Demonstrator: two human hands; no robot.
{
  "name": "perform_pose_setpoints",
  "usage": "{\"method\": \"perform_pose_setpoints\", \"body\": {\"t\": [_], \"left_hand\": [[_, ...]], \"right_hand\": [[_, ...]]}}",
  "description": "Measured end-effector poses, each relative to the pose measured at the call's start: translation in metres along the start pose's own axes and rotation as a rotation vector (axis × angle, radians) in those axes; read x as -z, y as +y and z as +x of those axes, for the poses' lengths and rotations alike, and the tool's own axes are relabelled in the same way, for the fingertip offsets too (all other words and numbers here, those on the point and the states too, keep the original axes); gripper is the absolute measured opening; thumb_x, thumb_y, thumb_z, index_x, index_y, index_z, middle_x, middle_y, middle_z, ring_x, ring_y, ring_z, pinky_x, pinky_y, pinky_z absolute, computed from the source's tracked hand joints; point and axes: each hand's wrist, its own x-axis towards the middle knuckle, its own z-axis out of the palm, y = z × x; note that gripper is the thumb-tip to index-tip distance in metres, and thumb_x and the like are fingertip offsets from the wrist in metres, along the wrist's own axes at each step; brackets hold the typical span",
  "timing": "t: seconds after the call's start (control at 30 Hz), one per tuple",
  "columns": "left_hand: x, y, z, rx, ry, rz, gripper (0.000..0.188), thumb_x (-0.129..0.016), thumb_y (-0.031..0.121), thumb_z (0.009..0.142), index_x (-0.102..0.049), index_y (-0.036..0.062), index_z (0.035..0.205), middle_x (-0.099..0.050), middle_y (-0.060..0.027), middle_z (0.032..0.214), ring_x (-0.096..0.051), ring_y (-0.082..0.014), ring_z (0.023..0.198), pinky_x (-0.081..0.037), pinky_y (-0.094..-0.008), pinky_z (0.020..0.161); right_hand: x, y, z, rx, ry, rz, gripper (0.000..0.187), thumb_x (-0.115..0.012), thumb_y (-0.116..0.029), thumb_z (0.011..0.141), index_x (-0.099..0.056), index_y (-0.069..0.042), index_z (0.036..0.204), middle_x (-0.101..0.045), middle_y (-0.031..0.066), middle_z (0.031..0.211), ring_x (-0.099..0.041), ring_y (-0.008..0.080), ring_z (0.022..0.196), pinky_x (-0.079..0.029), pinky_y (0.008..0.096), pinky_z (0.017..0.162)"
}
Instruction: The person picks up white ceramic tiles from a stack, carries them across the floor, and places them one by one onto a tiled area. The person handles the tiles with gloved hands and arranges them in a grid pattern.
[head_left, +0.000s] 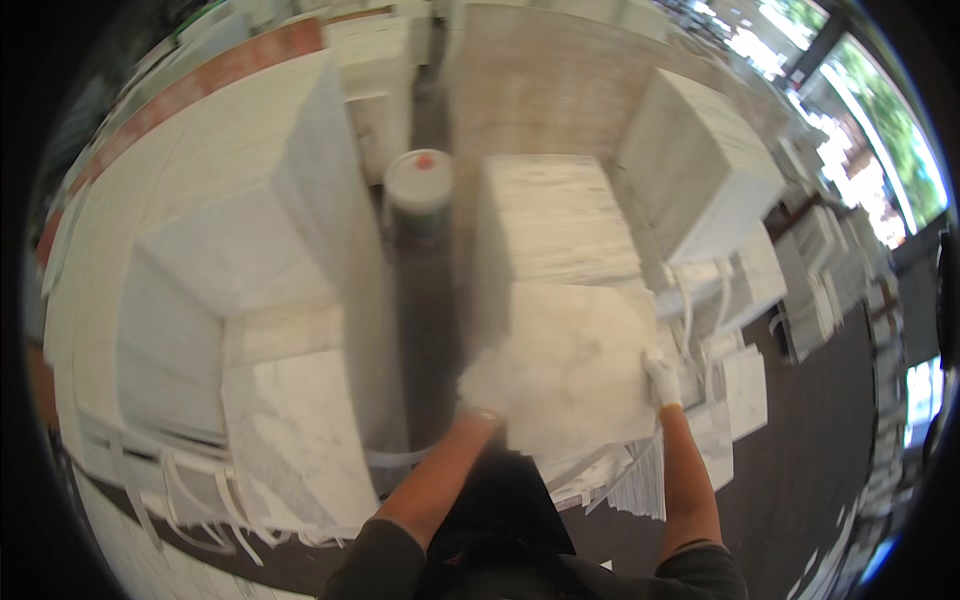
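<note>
A square white marble tile (580,365) with faint grey veining is between my two hands, in front of my body. My left hand (484,385), in a white glove and blurred by motion, grips the tile's left edge. On the opposite edge my right hand (662,381), also in a white glove, has its fingers against the side. Directly beyond the tile stands a row of upright marble tiles (560,215), packed face to face with their thin edges upward. Whether the held tile touches that row cannot be made out.
A white bucket (419,182) with a red spot on its lid stands in the narrow dark aisle. Large marble stacks (220,190) line the left side. At right are a tall tile block (700,165), loose pale straps (690,315) and dark floor (800,430).
</note>
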Motion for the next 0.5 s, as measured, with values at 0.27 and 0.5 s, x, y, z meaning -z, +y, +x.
{"method": "perform_pose_setpoints", "body": {"t": [0.27,0.5], "left_hand": [[-0.016,-0.007,-0.016,0.066,-0.206,-0.251,0.079,-0.061,0.061,0.090,-0.049,0.0087,0.149,-0.058,-0.0256,0.139,-0.057,-0.0421,0.127,-0.045,-0.0471,0.106],[-0.054,-0.006,-0.024,0.062,-0.132,-0.418,0.057,-0.050,0.046,0.100,-0.057,0.0021,0.136,-0.058,-0.0272,0.138,-0.057,-0.0452,0.125,-0.045,-0.0487,0.105]], "right_hand": [[-0.008,-0.042,-0.032,0.177,0.022,-0.580,0.057,-0.064,-0.050,0.095,-0.070,0.002,0.118,-0.072,0.0245,0.117,-0.070,0.0310,0.106,-0.054,0.0361,0.092],[-0.011,-0.068,-0.043,0.095,0.175,-0.937,0.053,-0.057,-0.053,0.095,-0.072,-0.005,0.113,-0.070,0.0297,0.113,-0.069,0.0391,0.110,-0.055,0.0474,0.090]]}}
